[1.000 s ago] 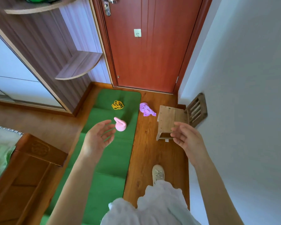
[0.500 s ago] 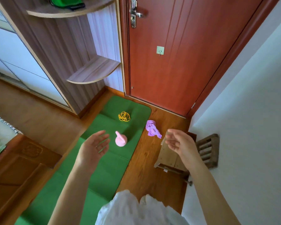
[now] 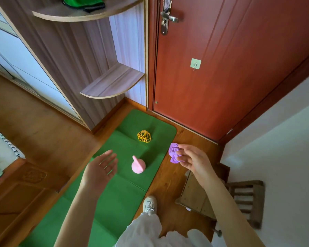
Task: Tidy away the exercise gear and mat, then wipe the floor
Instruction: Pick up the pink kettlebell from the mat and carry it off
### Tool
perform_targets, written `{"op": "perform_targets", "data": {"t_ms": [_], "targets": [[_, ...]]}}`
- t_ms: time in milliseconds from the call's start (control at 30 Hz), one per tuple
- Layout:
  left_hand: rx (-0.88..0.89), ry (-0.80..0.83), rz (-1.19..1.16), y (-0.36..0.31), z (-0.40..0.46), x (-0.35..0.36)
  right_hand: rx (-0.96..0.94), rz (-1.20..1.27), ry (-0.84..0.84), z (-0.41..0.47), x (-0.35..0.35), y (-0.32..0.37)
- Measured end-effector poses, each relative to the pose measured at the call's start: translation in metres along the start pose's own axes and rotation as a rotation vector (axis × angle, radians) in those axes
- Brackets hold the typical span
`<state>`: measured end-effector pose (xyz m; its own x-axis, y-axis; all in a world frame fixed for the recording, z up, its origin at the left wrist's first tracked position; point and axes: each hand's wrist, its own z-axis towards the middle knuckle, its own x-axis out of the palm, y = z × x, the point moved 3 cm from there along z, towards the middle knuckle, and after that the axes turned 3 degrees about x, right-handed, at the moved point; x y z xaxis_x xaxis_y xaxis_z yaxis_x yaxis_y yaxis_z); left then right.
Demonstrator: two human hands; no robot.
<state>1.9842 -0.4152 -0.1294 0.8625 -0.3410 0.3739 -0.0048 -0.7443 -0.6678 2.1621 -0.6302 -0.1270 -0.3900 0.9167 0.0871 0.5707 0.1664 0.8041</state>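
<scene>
Both grips open, purple cloth (image 3: 174,152) just past right grip (image 3: 193,160).

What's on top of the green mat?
On the green mat sit a pink kettlebell and a coiled yellow rope. The left hand and arm cover part of the mat, so what is there is hidden.
</scene>
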Motion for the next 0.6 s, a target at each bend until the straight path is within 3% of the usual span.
{"op": "perform_targets", "data": {"t_ms": [233,600], "targets": [[0.104,-0.005,-0.024,-0.033,0.068,0.025,-0.049,0.067,0.109,0.072,0.029,0.024],[0.049,-0.073,0.108,-0.016,0.147,0.034,0.087,-0.077,0.111,0.17,0.045,0.005]]}}
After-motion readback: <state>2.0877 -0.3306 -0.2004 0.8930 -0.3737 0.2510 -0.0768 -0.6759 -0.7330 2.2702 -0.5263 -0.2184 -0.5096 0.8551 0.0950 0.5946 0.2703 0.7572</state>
